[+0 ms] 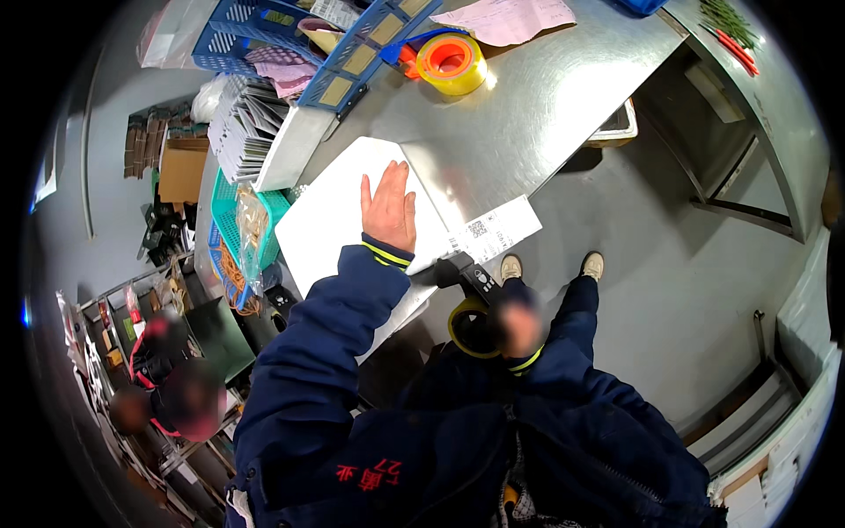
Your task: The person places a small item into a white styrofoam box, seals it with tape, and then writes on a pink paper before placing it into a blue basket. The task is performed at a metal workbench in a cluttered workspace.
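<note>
My left hand (391, 210) lies flat, palm down, on a white box or board (343, 198) at the edge of the steel table, its fingers slightly apart. My right hand (518, 327), partly blurred, grips a black tape dispenser (476, 284) carrying a roll of yellowish tape (472, 328). The dispenser's head is at the near right edge of the white surface. Beside it a printed white label (505, 228) sticks out past the table edge; whether it is attached to the box cannot be told.
On the steel table (515, 125) are a yellow tape roll with an orange core (452, 63), pink paper (511, 20) and blue crates (330, 82). A turquoise basket (269, 231) stands left. Red-handled scissors (736, 49) lie far right. Another person (178, 383) is at the lower left.
</note>
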A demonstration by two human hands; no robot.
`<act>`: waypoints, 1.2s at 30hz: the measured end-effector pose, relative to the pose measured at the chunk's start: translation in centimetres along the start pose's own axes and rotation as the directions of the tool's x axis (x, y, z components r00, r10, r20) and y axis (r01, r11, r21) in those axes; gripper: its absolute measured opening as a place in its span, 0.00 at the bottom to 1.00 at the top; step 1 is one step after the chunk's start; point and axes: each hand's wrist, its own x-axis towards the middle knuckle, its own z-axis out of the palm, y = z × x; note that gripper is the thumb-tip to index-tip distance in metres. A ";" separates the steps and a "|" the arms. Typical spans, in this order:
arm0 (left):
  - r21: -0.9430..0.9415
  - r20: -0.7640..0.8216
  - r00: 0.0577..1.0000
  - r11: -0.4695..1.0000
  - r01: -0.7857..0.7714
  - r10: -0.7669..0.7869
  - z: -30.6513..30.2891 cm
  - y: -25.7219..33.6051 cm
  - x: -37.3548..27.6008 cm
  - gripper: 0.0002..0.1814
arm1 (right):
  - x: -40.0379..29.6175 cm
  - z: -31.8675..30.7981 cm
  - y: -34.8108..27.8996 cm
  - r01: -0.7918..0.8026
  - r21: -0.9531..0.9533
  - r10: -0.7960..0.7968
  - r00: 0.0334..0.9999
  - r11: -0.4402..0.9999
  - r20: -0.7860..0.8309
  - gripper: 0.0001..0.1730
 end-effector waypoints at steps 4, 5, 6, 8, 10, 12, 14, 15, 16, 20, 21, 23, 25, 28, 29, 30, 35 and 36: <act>-0.104 0.103 0.980 0.982 -0.160 0.170 -0.4 -0.4 0.1 0.21 | -0.6 1.4 0.7 0.159 -0.169 -0.167 0.985 0.973 -0.036 0.19; -0.140 0.123 0.936 0.940 -0.312 0.330 -0.6 -0.5 0.6 0.19 | -0.6 1.7 0.5 0.181 -0.203 -0.192 0.981 0.962 -0.036 0.18; -0.206 0.255 0.875 0.907 -0.366 0.411 -1.2 -0.7 1.1 0.17 | -0.8 2.0 0.2 0.202 -0.239 -0.218 0.975 0.950 -0.043 0.18; -0.262 0.175 0.778 0.791 -0.553 0.603 -1.1 -3.7 2.7 0.16 | -1.3 2.3 0.5 0.194 -0.271 -0.217 0.974 0.943 -0.057 0.17; -0.200 0.251 0.730 0.772 -0.604 0.636 -0.5 -7.2 5.4 0.15 | -1.5 2.7 0.6 0.193 -0.298 -0.223 0.972 0.935 -0.068 0.17; -0.091 0.152 0.873 0.886 -0.454 0.463 0.1 -9.5 8.4 0.12 | -1.5 3.0 0.8 0.197 -0.310 -0.233 0.969 0.930 -0.086 0.16; 0.000 0.044 0.921 0.922 -0.388 0.388 -0.5 -10.5 9.4 0.12 | -1.6 3.5 1.0 0.186 -0.308 -0.224 0.970 0.933 -0.092 0.17; 0.291 -0.004 0.974 0.932 -0.215 0.226 0.0 -12.3 8.9 0.12 | -1.8 3.5 1.2 0.180 -0.313 -0.218 0.971 0.933 -0.093 0.17; 0.232 -0.041 0.997 0.970 0.076 -0.068 -0.3 -15.0 8.6 0.14 | -1.5 3.6 1.1 0.180 -0.295 -0.222 0.968 0.938 -0.114 0.16; 0.173 0.119 0.730 0.738 0.652 -0.673 -5.0 -25.7 -6.0 0.33 | -1.0 4.2 1.7 0.117 -0.184 -0.151 0.971 0.976 -0.184 0.15; 0.375 0.267 0.569 0.628 0.682 -0.778 -4.9 -21.8 -3.6 0.36 | 0.6 4.6 0.6 0.154 -0.176 -0.192 0.954 0.972 -0.230 0.15; 0.390 0.217 0.485 0.531 0.752 -0.847 -5.7 -20.6 -9.7 0.39 | 3.1 7.0 -1.4 0.121 -0.193 -0.164 0.961 0.974 -0.224 0.15; 0.320 0.206 0.465 0.508 0.800 -0.861 -6.3 -20.3 -17.5 0.39 | 7.7 10.3 -3.9 0.032 -0.221 -0.074 0.980 0.975 -0.183 0.16; 0.200 0.113 0.457 0.471 0.859 -0.882 -7.0 -13.9 -15.3 0.31 | 17.6 12.9 -5.8 -0.174 -0.303 0.134 0.980 0.937 -0.148 0.20; 0.305 0.030 0.644 0.621 0.722 -0.764 -6.2 -12.6 -13.1 0.30 | 19.9 12.6 -6.0 0.280 -0.714 -0.208 0.960 0.642 0.189 0.20; 0.430 -0.044 0.779 0.692 0.580 -0.625 -5.7 -11.7 -11.9 0.31 | 20.8 13.7 -5.4 0.263 -0.713 -0.146 0.964 0.650 0.222 0.20; 0.209 -0.068 0.830 0.806 0.554 -0.553 -1.4 -6.0 -5.1 0.26 | 20.3 15.6 -2.7 -0.299 -0.301 0.280 0.954 0.905 -0.107 0.18; 0.219 -0.066 0.835 0.808 0.547 -0.547 -1.2 -5.9 -4.8 0.26 | 20.0 15.3 -2.1 -0.264 -0.270 0.242 0.964 0.926 -0.112 0.18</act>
